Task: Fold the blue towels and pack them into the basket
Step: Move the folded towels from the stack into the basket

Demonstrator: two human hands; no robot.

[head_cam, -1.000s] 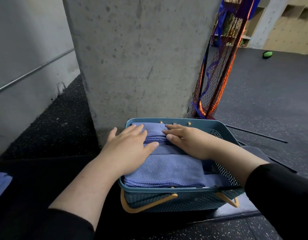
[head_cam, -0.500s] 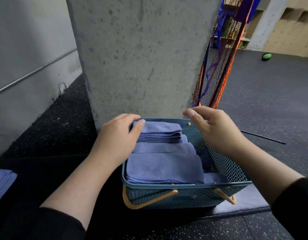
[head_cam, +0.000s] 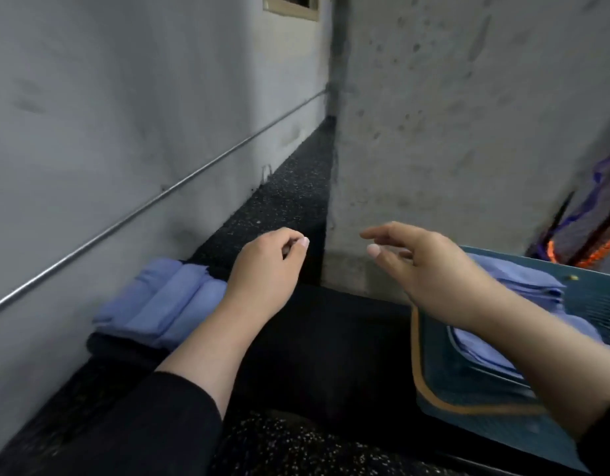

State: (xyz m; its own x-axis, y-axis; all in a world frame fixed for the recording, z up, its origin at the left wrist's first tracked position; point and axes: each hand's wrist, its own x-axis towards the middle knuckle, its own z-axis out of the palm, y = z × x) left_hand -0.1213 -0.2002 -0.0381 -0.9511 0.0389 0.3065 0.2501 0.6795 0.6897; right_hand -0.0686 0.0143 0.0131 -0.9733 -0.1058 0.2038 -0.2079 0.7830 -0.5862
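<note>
Two hands in mid frame, empty; left hand (head_cam: 262, 266) loosely curled; right hand (head_cam: 423, 266) relaxed, spread; basket (head_cam: 482, 403) with folded towels (head_cam: 523, 286) at right; towel pile (head_cam: 159, 300) at left.

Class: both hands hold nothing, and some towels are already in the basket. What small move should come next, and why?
Probably the left hand reaches to the loose towels by the wall: they lie outside the basket, and that hand hovers nearest them.

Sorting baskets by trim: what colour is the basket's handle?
Tan-orange, a curved handle against the teal basket; seen in the head view.
</note>
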